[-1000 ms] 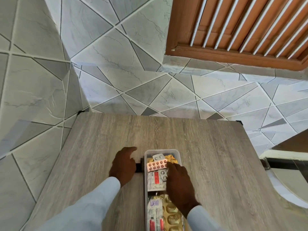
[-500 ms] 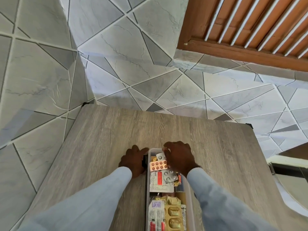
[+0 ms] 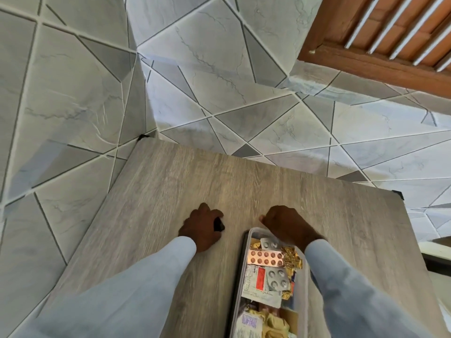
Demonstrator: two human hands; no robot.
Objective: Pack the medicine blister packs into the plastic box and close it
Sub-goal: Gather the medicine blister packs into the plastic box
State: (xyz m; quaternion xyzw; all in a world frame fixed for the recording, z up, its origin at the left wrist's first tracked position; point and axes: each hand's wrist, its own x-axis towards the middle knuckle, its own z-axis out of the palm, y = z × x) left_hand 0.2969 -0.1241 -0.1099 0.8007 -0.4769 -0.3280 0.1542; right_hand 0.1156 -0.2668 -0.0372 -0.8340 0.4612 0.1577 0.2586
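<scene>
A long clear plastic box (image 3: 244, 267) lies open on the wooden table (image 3: 195, 176), running off the bottom of the view, with no lid on it. Several blister packs fill it: a copper pack of red pills (image 3: 266, 257), a silver pack (image 3: 277, 279), a white and red strip (image 3: 256, 279) and crumpled gold foil (image 3: 291, 258). My right hand (image 3: 285, 225) is curled over the box's far end, hiding that rim. My left hand (image 3: 202, 228) rests on the table left of the box, apart from it, its fingers closed around a small black piece (image 3: 219, 225).
The table stands in a corner of grey tiled walls (image 3: 219, 81), its far edge close to them. A brown wooden slatted frame (image 3: 390, 32) is at the upper right. The table's right edge drops off near a pale object (image 3: 436, 247).
The view has tilted and shifted. The box now sits farther right, away from my left hand, which keeps the black piece. My right hand stays at the box's far end.
</scene>
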